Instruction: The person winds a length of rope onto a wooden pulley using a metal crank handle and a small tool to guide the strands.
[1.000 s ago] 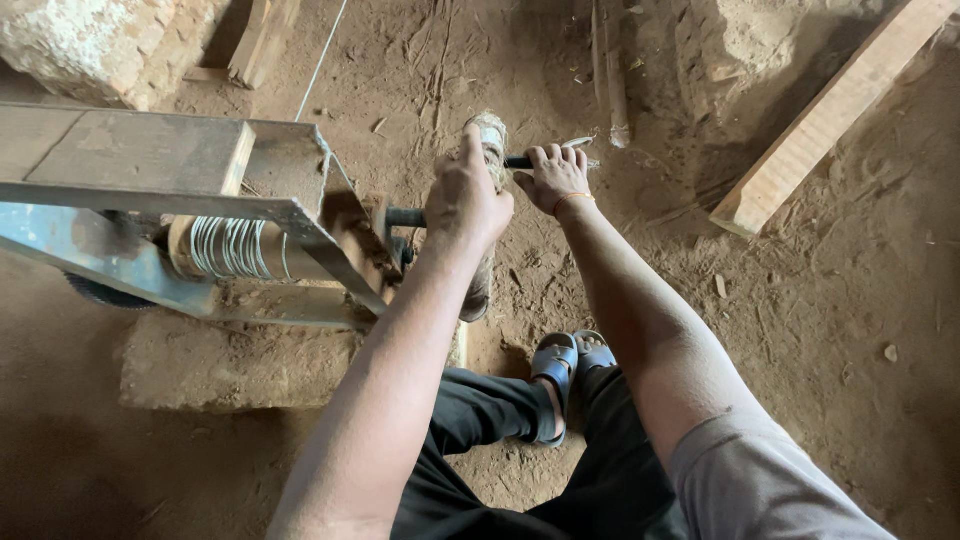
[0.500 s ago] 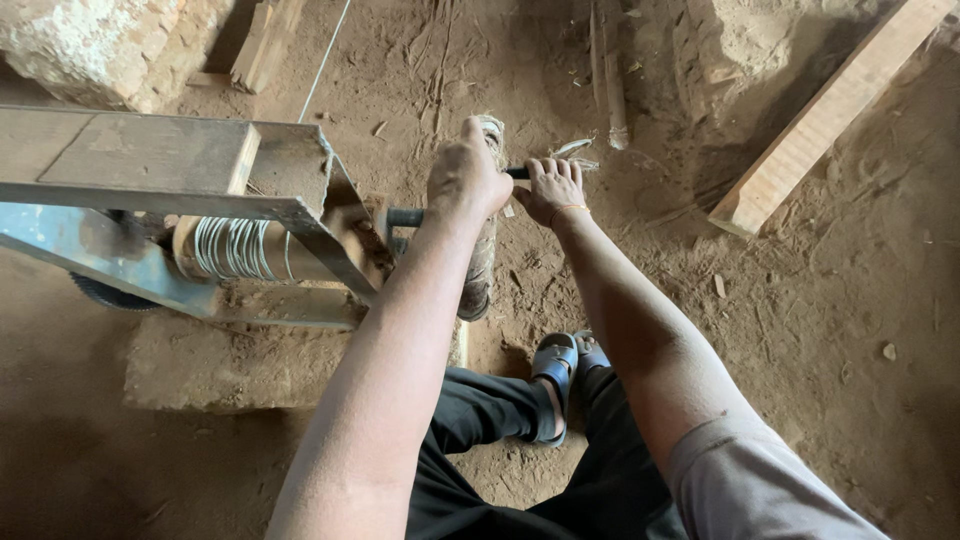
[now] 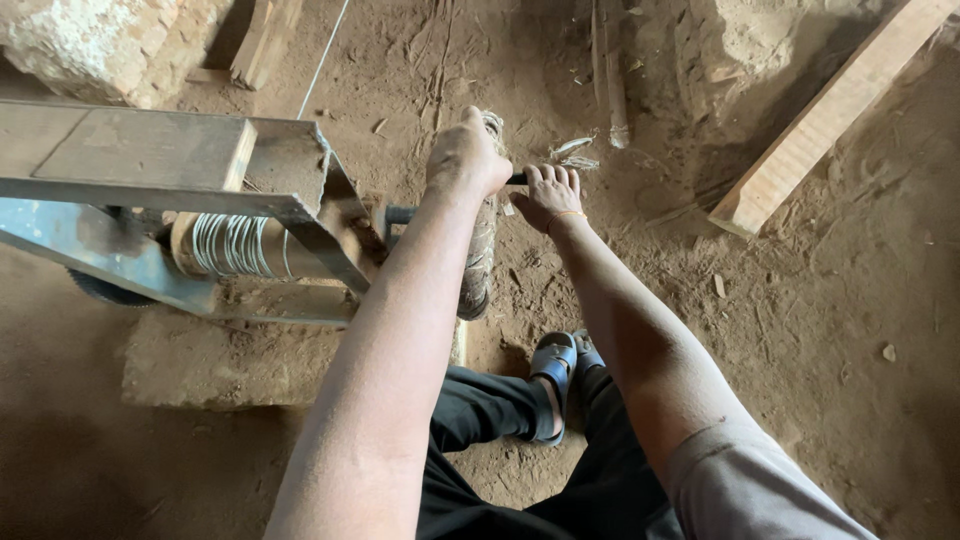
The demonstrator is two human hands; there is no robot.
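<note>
Fingers of my left hand (image 3: 466,157) wrap the rope-bound wheel (image 3: 483,235), hiding its rim; my right hand (image 3: 549,195) clenches the dark handle (image 3: 516,179), mostly covered.

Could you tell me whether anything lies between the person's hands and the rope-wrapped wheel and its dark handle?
Nothing visible does. The left hand already rests on top of the rope-wrapped wheel, and the right hand is closed around the dark handle beside it. Loose straw scraps lie on the dirt beyond, clear of both hands.
</note>
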